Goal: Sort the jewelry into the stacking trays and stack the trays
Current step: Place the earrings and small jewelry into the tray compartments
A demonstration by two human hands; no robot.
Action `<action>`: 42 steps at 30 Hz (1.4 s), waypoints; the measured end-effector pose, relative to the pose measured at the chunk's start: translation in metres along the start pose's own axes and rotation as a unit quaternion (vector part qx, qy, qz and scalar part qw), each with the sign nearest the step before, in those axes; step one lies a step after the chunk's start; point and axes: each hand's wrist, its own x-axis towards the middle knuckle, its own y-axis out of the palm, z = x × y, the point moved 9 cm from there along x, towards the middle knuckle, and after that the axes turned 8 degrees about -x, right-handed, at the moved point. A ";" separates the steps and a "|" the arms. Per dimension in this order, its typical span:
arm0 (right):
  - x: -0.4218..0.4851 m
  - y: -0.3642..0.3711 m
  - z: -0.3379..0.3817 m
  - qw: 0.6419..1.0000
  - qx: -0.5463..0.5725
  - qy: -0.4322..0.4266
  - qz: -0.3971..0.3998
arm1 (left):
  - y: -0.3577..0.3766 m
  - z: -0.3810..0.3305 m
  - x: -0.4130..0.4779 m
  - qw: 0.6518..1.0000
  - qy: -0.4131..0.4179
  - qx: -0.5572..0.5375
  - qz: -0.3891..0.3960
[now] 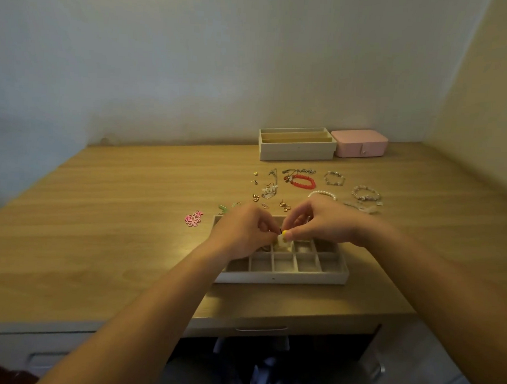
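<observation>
Jewelry (271, 190) is spread loose on the wooden desk (113, 214) just above the centre of the frame: a red bead bracelet (304, 182), a pearl bracelet (322, 193) partly hidden behind the right hand, beaded bracelets (365, 193) further right, and small gold earrings (255, 197) to the left. A pink ornament (193, 218) lies alone left of centre, near the far left corner of the compartment tray (283, 274). That grey tray, divided into small square cells, is set at the centre of the frame, and both hands are held over its middle.

A small pale piece (282, 240) (a yellow spot shows where it is pinched; its kind cannot be told) is clamped between thumb and forefinger of the right hand (324, 225) and also gripped by the curled fingertips of the left hand (238, 232), the two hands almost touching. It is held low over the cells — whether it touches the tray cannot be told.

Two stacked trays (297, 153) are placed at the back of the desk, upper right of centre, with a closed pink box (359, 143) just beside them on the right.
</observation>
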 end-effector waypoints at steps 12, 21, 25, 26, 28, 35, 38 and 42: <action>0.000 0.009 -0.002 1.000 -0.017 -0.010 -0.021 | 0.012 0.005 0.003 1.000 0.011 -0.021 0.013; -0.002 0.011 -0.005 0.998 -0.046 0.009 -0.032 | 0.006 0.000 0.000 1.000 0.018 -0.005 0.023; 0.000 0.011 -0.006 0.997 -0.068 0.025 -0.024 | 0.011 -0.005 0.000 0.998 0.029 -0.008 0.049; 0.000 0.011 -0.006 0.997 -0.071 0.028 -0.025 | 0.011 -0.004 0.000 0.998 0.026 -0.008 0.049; -0.001 0.011 -0.004 0.997 -0.072 0.031 -0.027 | 0.010 -0.003 0.001 0.999 0.023 0.003 0.044; -0.004 0.007 0.003 0.994 -0.096 0.039 -0.038 | 0.009 -0.002 0.001 0.999 0.007 0.011 0.031; -0.002 0.007 0.008 0.990 -0.124 0.051 -0.053 | 0.009 0.000 0.001 1.000 -0.004 -0.012 0.022; 0.004 0.008 0.011 0.983 -0.167 0.055 -0.048 | 0.010 0.002 0.002 0.999 -0.014 -0.027 0.021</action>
